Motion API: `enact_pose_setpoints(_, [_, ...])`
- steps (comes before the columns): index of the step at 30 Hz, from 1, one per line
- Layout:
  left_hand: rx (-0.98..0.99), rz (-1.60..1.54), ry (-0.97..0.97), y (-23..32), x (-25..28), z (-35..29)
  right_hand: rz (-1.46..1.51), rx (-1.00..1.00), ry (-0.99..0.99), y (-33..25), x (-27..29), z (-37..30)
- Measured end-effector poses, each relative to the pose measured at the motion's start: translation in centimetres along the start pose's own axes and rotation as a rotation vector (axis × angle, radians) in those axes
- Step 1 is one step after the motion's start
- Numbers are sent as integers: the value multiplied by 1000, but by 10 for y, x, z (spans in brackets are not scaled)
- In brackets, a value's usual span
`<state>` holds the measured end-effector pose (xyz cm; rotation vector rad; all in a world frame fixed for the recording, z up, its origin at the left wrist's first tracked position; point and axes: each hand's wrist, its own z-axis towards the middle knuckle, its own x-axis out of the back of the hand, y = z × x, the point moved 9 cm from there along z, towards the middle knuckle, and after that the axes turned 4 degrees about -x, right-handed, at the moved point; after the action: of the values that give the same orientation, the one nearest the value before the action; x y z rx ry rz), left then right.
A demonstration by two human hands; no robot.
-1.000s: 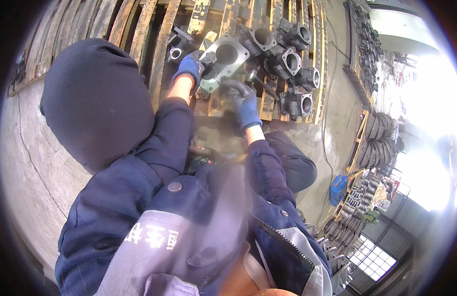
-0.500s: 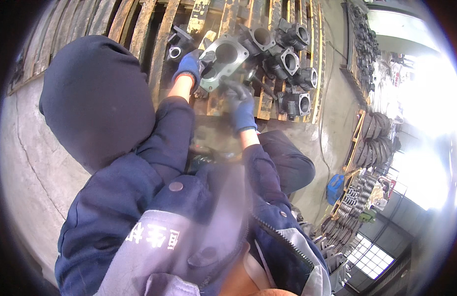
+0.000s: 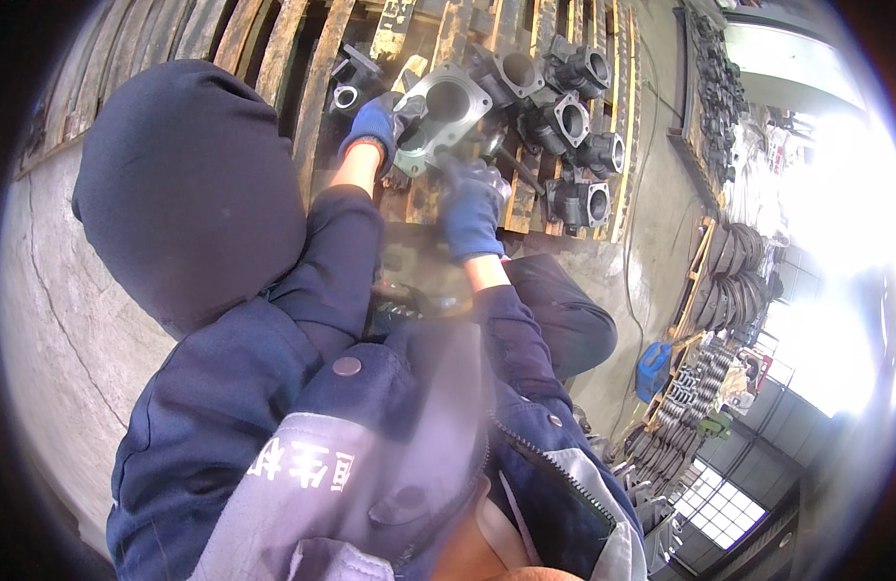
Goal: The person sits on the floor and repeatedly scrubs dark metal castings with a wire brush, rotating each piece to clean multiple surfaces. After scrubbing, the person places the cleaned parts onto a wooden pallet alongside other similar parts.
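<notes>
A grey metal casting (image 3: pixel 430 143) with a wide round bore and a flat flange stands on the wooden pallet in front of me. My left hand (image 3: pixel 375 128), in a blue glove with dark fingers, is closed on the casting's left edge. By its lower right corner is my right hand (image 3: pixel 474 208), gloved the same way and slightly blurred. Its fingers are curled; whatever they may hold is hidden. A dark rod-like handle (image 3: pixel 523 170) lies just right of that hand, among the parts.
Several dark castings with square flanges (image 3: pixel 571 120) crowd the pallet's right side. Another small casting (image 3: pixel 346 97) sits beyond my left hand. Wooden slats (image 3: pixel 283 58) extend left. On the concrete floor (image 3: pixel 56 290) at right stand a blue jug (image 3: pixel 653 371) and stacked metal parts (image 3: pixel 733 300).
My right hand has shifted slightly, its fingers still curled near the casting's lower right. The left hand keeps its hold, and the view has moved a little.
</notes>
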<state>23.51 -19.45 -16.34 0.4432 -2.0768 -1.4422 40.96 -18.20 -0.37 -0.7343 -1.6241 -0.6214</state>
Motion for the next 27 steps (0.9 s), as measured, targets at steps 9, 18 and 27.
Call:
enact_pose_setpoints(9, [-47,18,37,-5,-1,6,31,-18,-41,8,-16,-4])
enact_pose_setpoints(18, [-35,0,26,-6,-3,6,-44,-64,-105,3,-12,2])
enact_pose_setpoints(27, [-16,34,43,-2,4,2,34,-11,-26,-5,5,9])
